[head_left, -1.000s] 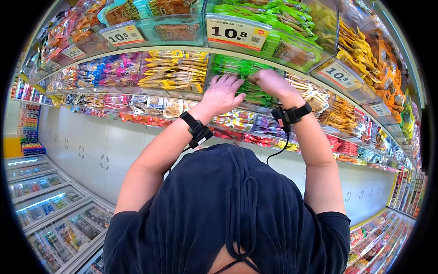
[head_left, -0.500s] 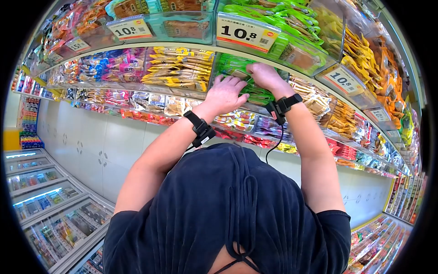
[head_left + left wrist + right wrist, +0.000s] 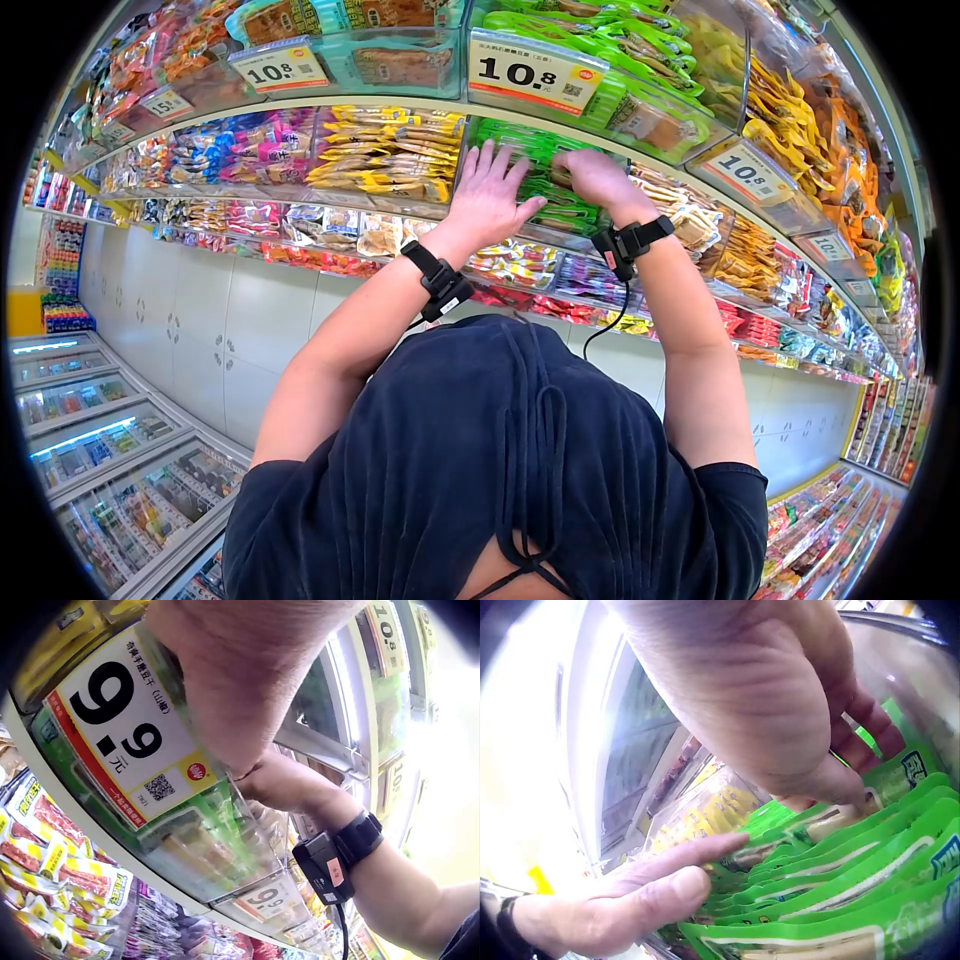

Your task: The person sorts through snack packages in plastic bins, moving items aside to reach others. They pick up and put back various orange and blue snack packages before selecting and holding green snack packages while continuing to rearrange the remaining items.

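Green snack packets (image 3: 817,896) stand in a tight row inside a clear plastic bin on the shelf. My left hand (image 3: 490,195) lies over the left side of this row, fingers extended and thumb out to the side. At the bin's right side, my right hand (image 3: 600,182) bends down among the packets. In the right wrist view its thumb (image 3: 844,784) is in front of a green packet (image 3: 894,780) and its fingers are behind, pinching it. The left wrist view shows the bin's front with a 9.9 price card (image 3: 120,727); the left fingertips are hidden there.
Yellow packets (image 3: 385,155) fill the bin to the left, and pale packets (image 3: 675,200) the one to the right. Above, a shelf with a 10.8 price card (image 3: 535,72) overhangs the hands. A lower shelf holds more packets (image 3: 515,265).
My left hand's fingers have straightened and reach farther over the packets. The right hand has dipped slightly lower in the bin after lifting half a second ago.
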{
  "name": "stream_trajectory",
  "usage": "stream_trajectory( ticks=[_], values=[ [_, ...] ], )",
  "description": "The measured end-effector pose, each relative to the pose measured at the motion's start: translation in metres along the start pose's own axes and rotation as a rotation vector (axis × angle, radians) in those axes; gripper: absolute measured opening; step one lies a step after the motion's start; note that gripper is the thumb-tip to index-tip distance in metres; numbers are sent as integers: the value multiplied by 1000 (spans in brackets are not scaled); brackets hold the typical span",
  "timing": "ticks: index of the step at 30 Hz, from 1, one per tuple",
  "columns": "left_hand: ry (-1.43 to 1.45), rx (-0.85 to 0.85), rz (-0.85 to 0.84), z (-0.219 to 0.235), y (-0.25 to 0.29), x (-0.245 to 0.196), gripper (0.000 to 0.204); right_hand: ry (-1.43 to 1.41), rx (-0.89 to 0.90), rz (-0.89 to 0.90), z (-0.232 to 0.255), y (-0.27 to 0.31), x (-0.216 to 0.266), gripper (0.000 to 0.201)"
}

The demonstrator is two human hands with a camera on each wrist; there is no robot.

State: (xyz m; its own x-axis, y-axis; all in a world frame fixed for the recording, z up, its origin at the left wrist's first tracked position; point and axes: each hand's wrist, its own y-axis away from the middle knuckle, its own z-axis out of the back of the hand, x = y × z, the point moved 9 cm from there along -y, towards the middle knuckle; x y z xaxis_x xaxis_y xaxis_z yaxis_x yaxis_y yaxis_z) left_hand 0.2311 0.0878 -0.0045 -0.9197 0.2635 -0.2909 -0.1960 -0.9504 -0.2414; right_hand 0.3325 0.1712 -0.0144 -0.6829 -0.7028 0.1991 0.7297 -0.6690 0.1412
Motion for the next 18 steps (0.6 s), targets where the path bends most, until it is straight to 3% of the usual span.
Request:
stream_trajectory(
  ticks=[6, 9, 10, 13, 17, 18],
  values=[
    [-24, 87, 96, -14, 2, 7, 73, 79, 103, -55, -18, -3, -5, 20],
    [-7, 89, 105, -14, 2, 8, 75, -37, 156, -85, -16, -3, -9, 20],
    [19, 109, 112, -16, 1, 9, 75, -186, 48, -107, 0, 1, -8, 21],
    [39, 115, 114, -14, 1, 8, 76, 110, -478, 76, 45, 10, 10, 18],
    [32, 124, 113, -16, 1, 8, 75, 363, -457, 28, 34, 8, 13, 17],
    [34, 125, 113, -16, 1, 8, 75, 329, -352, 2, 24, 4, 9, 18]
  ],
)
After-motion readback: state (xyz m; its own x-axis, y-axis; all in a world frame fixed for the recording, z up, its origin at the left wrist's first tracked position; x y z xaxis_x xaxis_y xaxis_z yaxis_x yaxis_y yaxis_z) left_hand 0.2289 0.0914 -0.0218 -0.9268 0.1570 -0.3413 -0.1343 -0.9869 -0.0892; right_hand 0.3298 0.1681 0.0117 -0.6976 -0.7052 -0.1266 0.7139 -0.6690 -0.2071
